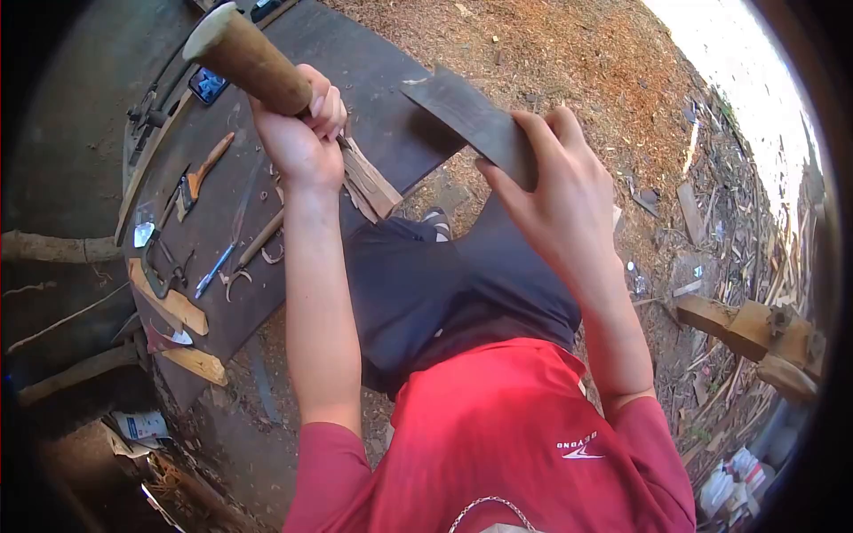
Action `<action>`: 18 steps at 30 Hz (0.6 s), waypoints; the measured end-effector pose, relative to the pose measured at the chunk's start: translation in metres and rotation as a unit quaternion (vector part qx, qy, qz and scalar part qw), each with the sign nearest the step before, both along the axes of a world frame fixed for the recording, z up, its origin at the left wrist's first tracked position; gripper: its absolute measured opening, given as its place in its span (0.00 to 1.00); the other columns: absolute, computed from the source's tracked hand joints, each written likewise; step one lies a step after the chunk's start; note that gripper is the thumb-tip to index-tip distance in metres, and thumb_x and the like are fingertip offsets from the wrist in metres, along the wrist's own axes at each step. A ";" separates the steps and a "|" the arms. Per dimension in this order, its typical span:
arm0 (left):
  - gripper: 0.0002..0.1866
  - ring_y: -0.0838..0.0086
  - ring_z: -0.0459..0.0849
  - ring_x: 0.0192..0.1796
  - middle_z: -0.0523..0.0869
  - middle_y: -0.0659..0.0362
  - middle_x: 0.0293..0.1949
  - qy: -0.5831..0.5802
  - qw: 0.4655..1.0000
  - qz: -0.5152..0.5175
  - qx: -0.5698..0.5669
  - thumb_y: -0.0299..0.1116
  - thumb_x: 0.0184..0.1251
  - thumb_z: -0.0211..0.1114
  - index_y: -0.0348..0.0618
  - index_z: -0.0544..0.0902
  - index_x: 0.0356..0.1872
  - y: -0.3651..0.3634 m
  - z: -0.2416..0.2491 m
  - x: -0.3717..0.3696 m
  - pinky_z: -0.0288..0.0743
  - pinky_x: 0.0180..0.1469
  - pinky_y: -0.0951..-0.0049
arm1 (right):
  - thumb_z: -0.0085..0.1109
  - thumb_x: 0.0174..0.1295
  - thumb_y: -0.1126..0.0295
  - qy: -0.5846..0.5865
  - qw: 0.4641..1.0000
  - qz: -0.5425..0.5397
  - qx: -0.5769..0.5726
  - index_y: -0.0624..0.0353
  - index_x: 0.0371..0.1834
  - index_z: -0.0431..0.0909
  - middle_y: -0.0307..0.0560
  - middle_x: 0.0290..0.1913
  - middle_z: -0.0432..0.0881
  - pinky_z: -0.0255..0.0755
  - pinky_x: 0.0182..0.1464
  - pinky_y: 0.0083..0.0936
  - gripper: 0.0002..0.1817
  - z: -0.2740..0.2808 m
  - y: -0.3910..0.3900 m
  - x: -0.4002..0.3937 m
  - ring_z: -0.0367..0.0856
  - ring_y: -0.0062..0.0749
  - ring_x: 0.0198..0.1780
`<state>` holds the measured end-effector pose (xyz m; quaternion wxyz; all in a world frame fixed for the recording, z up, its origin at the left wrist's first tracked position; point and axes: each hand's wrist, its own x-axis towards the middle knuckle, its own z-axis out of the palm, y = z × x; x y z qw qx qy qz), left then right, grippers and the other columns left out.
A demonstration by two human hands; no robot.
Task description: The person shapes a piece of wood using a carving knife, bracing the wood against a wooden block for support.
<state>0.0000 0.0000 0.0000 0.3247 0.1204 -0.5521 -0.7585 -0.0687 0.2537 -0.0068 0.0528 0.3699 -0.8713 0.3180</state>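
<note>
My left hand (306, 129) is closed around a thick, round wooden handle (253, 67) that slants up to the left, its pale cut end uppermost. What lies at the handle's other end is hidden by my fingers. Just beyond that wrist, a split piece of wood (371, 185) rests at the edge of the dark table (355, 62). In my right hand (564, 173) is a wide, flat, dark metal blade (475, 120), pinched between thumb and fingers. The blade tilts up to the left, over the table's right edge, apart from the wooden handle.
On the table lie an orange-handled tool (209, 164), a blue pen (213, 271), a wooden-handled tool (260, 240), a clamp-like metal tool (164, 271) and shaped wood pieces (169, 298). A phone (209, 84) is farther back. Wood shavings (577, 53) cover the ground; wooden blocks (751, 329) stand right.
</note>
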 end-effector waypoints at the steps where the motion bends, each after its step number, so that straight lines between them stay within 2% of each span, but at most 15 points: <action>1: 0.32 0.79 0.52 0.16 0.56 0.68 0.14 0.006 1.000 0.001 0.013 0.56 0.84 0.36 0.46 0.67 0.19 0.001 0.002 0.003 0.47 0.22 0.73 | 0.75 0.61 0.58 0.013 1.000 0.013 -0.002 0.61 0.59 0.80 0.54 0.46 0.79 0.82 0.49 0.43 0.27 0.003 -0.006 0.002 0.87 0.51 0.48; 3: 0.30 0.79 0.51 0.16 0.56 0.67 0.14 0.050 0.998 -0.002 0.040 0.54 0.83 0.39 0.46 0.67 0.20 0.003 -0.003 -0.003 0.47 0.22 0.73 | 0.73 0.63 0.59 0.045 0.998 0.033 0.008 0.63 0.57 0.80 0.54 0.45 0.79 0.82 0.47 0.43 0.25 0.012 -0.015 -0.005 0.87 0.51 0.47; 5: 0.28 0.80 0.50 0.16 0.57 0.67 0.15 0.070 0.997 -0.007 0.041 0.52 0.82 0.43 0.48 0.65 0.20 0.002 -0.004 0.000 0.48 0.23 0.73 | 0.73 0.63 0.60 0.030 0.998 0.051 0.006 0.64 0.57 0.80 0.54 0.45 0.79 0.82 0.45 0.42 0.25 0.017 -0.024 0.002 0.87 0.51 0.46; 8: 0.27 0.80 0.51 0.16 0.57 0.68 0.15 0.041 0.999 0.023 0.015 0.51 0.82 0.43 0.47 0.66 0.20 0.004 0.000 0.000 0.49 0.23 0.73 | 0.73 0.62 0.61 -0.002 0.998 0.064 0.017 0.63 0.58 0.79 0.52 0.46 0.79 0.81 0.44 0.40 0.25 0.025 -0.020 0.014 0.87 0.49 0.45; 9: 0.25 0.80 0.51 0.17 0.57 0.68 0.16 0.047 0.999 0.006 0.027 0.47 0.81 0.44 0.46 0.67 0.21 0.002 0.000 0.000 0.49 0.23 0.74 | 0.74 0.62 0.62 -0.012 0.997 0.068 0.026 0.63 0.59 0.79 0.52 0.46 0.79 0.81 0.43 0.40 0.25 0.027 -0.019 0.016 0.87 0.49 0.45; 13: 0.21 0.81 0.52 0.18 0.57 0.68 0.17 -0.008 0.998 0.052 0.034 0.40 0.80 0.47 0.45 0.70 0.23 0.010 0.005 -0.009 0.48 0.24 0.75 | 0.76 0.60 0.62 0.031 0.996 0.065 0.045 0.58 0.62 0.79 0.51 0.48 0.80 0.81 0.43 0.39 0.28 0.015 -0.036 0.010 0.88 0.46 0.43; 14: 0.20 0.81 0.52 0.18 0.58 0.69 0.17 -0.010 0.998 0.056 0.028 0.40 0.81 0.47 0.44 0.70 0.24 0.012 0.005 -0.011 0.48 0.24 0.75 | 0.77 0.57 0.62 0.084 0.994 0.057 0.033 0.54 0.63 0.80 0.48 0.48 0.81 0.79 0.46 0.37 0.30 0.006 -0.044 0.007 0.87 0.42 0.45; 16: 0.19 0.81 0.53 0.18 0.58 0.69 0.17 -0.004 0.999 0.044 0.012 0.39 0.81 0.48 0.44 0.71 0.25 0.009 -0.001 -0.010 0.49 0.24 0.75 | 0.77 0.55 0.63 0.214 0.976 0.034 -0.001 0.52 0.63 0.80 0.45 0.47 0.80 0.76 0.48 0.35 0.30 0.008 -0.053 0.010 0.85 0.40 0.47; 18: 0.19 0.82 0.53 0.19 0.59 0.69 0.17 0.016 1.000 0.015 -0.011 0.38 0.81 0.48 0.43 0.72 0.26 -0.003 -0.009 -0.007 0.50 0.24 0.75 | 0.79 0.54 0.62 0.207 0.976 0.059 -0.027 0.50 0.63 0.82 0.44 0.50 0.81 0.74 0.52 0.33 0.30 0.015 -0.052 0.026 0.83 0.40 0.50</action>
